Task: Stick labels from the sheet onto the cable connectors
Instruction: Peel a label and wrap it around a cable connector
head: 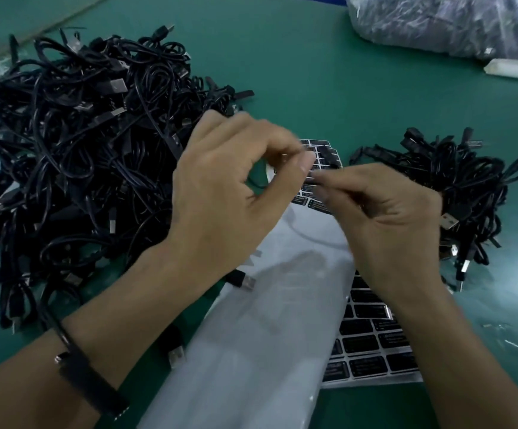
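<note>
cable connectors (114, 86) poke from a big black cable heap (66, 150) at 9 o'clock on the green tabletop (282, 72). at centre, the left hand (230, 193) grip pinches a dark connector (327, 153) over the label sheet (372, 345). the right hand (390, 218) grip is pinched together, on what i cannot tell. a smaller cable bundle (468, 181) lies at 3 o'clock.

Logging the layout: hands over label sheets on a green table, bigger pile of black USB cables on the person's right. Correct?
No: the head view shows the bigger pile of black USB cables on the person's left; the smaller pile is on the right. The rest holds.
</note>
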